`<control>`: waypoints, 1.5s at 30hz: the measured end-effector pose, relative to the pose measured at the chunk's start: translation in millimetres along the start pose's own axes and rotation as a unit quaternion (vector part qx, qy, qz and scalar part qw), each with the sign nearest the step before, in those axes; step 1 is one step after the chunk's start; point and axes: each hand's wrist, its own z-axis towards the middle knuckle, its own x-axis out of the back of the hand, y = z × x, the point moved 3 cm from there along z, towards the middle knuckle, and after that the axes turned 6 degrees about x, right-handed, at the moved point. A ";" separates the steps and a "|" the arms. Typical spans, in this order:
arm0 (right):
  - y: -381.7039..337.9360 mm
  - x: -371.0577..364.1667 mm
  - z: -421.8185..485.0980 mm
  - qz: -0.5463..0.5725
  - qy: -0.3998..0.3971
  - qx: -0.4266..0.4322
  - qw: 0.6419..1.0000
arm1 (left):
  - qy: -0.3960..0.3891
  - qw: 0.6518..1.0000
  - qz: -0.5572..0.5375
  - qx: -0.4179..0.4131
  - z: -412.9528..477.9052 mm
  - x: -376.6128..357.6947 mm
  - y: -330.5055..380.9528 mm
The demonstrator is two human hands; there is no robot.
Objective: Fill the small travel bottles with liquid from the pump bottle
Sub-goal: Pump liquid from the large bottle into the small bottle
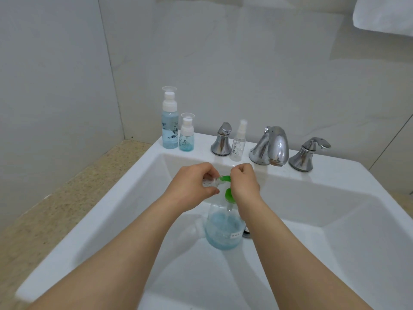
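A clear pump bottle [224, 231] about half full of blue liquid stands inside the white sink [312, 198]. Its green pump head [226, 186] sticks out between my hands. My right hand [244, 183] is curled over the pump head from the right. My left hand [193, 184] grips a small clear travel bottle [210, 182], held sideways with its mouth at the green nozzle. On the sink's back ledge stand a tall bottle with blue liquid [170, 124], a short one [186, 134], and a clear spray bottle [239, 142].
A chrome tap spout [271, 145] with two chrome handles [221, 139] [309, 153] lines the back ledge. A speckled counter [55, 209] lies left of the sink. Tiled walls rise behind, and a white towel [384, 12] hangs at the top right.
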 end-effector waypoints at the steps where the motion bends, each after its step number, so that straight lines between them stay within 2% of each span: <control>1: 2.9 -0.9 0.0 -0.008 -0.007 -0.006 1.000 | -0.003 1.000 0.001 0.001 -0.3 -0.8 -0.2; 7: 13.8 0.6 -4.3 -0.029 -0.019 -0.035 0.999 | -0.021 1.000 0.012 0.006 -2.4 -7.9 -2.9; 14: 1.6 6.0 -2.3 -0.022 0.000 0.006 1.000 | -0.005 1.000 -0.011 0.002 0.8 -4.7 -1.9; 23: 12.3 2.4 -1.5 -0.049 -0.006 -0.005 0.999 | -0.016 1.000 0.004 0.008 -0.7 -8.4 -3.9; 32: 1.4 1.5 2.6 0.002 -0.007 0.012 1.000 | -0.028 0.998 -0.052 0.028 2.3 -8.4 -7.5; 45: 5.6 0.1 0.6 -0.091 0.001 0.013 0.996 | -0.021 1.000 -0.009 0.018 0.6 -6.9 -6.2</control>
